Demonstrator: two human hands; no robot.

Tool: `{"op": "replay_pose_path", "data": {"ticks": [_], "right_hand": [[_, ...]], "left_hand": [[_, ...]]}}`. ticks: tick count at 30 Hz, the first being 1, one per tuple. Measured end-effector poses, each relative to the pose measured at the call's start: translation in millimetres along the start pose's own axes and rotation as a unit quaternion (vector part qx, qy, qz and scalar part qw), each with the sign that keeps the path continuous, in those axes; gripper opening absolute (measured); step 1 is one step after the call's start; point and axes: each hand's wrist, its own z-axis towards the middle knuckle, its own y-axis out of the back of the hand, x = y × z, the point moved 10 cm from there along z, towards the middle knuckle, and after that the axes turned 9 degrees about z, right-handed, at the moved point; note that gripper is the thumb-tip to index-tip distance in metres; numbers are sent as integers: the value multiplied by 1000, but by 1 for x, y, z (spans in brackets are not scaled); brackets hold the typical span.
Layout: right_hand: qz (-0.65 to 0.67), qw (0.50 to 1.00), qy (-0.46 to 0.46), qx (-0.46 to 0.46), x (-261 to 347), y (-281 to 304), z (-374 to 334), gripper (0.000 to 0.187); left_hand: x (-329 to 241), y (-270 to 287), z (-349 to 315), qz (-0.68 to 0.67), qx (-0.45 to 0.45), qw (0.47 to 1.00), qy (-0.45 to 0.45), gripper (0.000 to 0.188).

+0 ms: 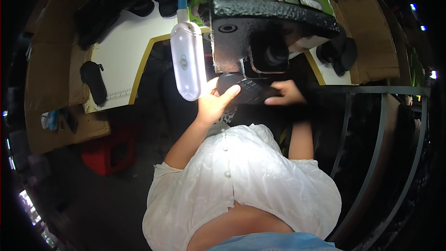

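Beneath the head of a green machine (pixel 274 14) I hold a dark shoe sole (pixel 251 90) with a ridged, tread-like surface. My left hand (pixel 214 102) grips its left end, the thumb lying across the top and the other fingers hidden underneath. At the right end, my right hand (pixel 289 94) is closed on the sole between thumb and fingers, though this end sinks into shadow. The sole's far edge is right against the machine's dark lower part, and I cannot tell whether they touch. A lit lamp (pixel 187 62) hangs just left of my hands.
Another black sole (pixel 94 82) lies on the white tabletop (pixel 123 51) with a yellow edge. More black pieces (pixel 337 51) are piled on the right. Cardboard walls (pixel 55 69) stand at both sides. A red stool (pixel 109 153) is lower left; metal rails (pixel 376 130) run at right.
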Motion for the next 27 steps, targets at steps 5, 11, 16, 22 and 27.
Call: {"op": "replay_pose_path", "data": {"ticks": [5,11,16,22,27], "right_hand": [[243,930,232,-151,55,44,-16,37],[182,946,239,-125,80,-3,4,40],[163,962,204,-82,89,-57,21,36],[91,938,315,-116,115,-72,30,40],[12,951,286,-116,111,-77,33,44]], "left_hand": [[-15,14,3,56,-21,997,-49,20],[7,82,-4,97,-76,991,-58,33],[-38,111,-12,56,-102,983,-144,24],[44,125,-12,167,28,983,71,26],[72,21,-18,373,232,896,62,34]]}}
